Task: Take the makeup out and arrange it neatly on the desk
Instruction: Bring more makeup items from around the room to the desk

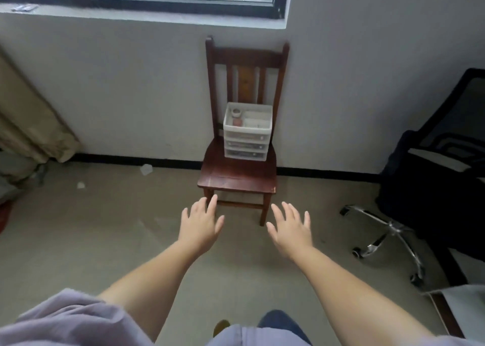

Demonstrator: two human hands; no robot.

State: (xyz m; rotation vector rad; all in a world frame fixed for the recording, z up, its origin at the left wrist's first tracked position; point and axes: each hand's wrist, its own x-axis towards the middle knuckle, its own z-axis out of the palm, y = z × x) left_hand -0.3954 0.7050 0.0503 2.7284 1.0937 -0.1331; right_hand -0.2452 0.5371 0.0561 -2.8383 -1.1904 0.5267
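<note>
Here, the makeup sits in one white plastic drawer organizer point(247, 130), placed at the back of the seat of one wooden chair point(237, 174) against the wall, probably for stability. The unit has three drawers, all closed, and one open top tray holding a small round jar point(236, 112) and a reddish item; other contents are unclear. Two hands reach toward it, well short: left hand point(200, 225) and right hand point(290, 230), each grip spread and holding nothing. One office chair point(430, 188) stands at right.

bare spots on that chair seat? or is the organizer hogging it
The front half of the wooden chair seat is bare, from the white drawer organizer forward to the front edge. The organizer crowds the back. Both hands, left hand and right hand, hover open short of it.
</note>
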